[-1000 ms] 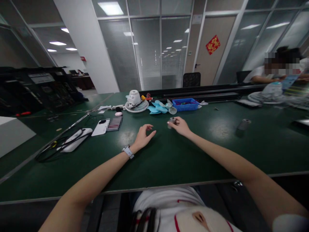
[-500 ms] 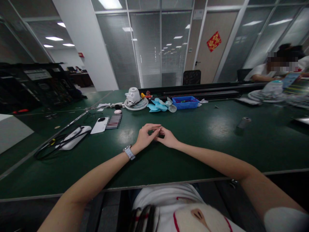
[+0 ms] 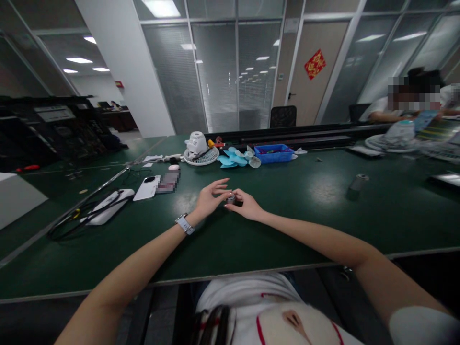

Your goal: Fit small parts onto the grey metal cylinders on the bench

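On the green table [image 3: 287, 239], a small greyish object [image 3: 231, 198] stands between my two hands, too small to identify. My right hand [image 3: 247, 205] has its thumb and fingers closed round the object from the right. My left hand [image 3: 212, 198], with a watch [image 3: 185, 224] on the wrist, has its fingers apart; its thumb reaches the object's upper left side. Beyond my hands lie light blue fan blades [image 3: 235, 157] and a blue tray [image 3: 273, 153] with small items in it.
A white fan part [image 3: 197, 148] stands behind. To the left are a white phone [image 3: 147, 188], a pink round item [image 3: 174, 167] and a white device [image 3: 109, 207] with black cable. A small can-like cylinder [image 3: 360, 182] stands right. A person [image 3: 383, 109] sits at far right.
My left hand has opened its fingers and shifted slightly left, away from my right hand. The small object between my hands now shows more plainly. The view has shifted slightly.
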The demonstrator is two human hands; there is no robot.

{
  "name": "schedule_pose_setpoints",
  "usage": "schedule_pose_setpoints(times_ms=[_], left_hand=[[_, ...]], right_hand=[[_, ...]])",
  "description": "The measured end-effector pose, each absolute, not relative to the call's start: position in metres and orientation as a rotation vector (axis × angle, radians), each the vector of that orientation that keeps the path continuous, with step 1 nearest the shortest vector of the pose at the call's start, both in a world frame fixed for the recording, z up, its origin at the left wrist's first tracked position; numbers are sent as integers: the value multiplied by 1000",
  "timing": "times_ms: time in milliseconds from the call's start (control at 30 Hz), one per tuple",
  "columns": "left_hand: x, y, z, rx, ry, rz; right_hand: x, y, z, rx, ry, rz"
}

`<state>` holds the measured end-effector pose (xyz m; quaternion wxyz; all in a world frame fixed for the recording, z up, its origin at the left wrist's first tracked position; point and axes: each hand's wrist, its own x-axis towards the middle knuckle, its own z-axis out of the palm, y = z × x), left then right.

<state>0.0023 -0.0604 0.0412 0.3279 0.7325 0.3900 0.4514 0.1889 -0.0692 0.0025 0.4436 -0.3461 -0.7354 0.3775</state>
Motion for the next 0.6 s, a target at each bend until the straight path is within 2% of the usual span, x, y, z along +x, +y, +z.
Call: schedule_pose_setpoints(times_ms=[167,400,600], left_hand=[[5,-64,45,1996,1035,1180],[4,-66,53,1934,1084,1401],[-19,-44,18,2029,1240,1084]], right_hand=[[190,-68,2,-849,-1841,938],[189,-70,4,-848,-1830,947],[194,-76,8,-878,-1794,923]])
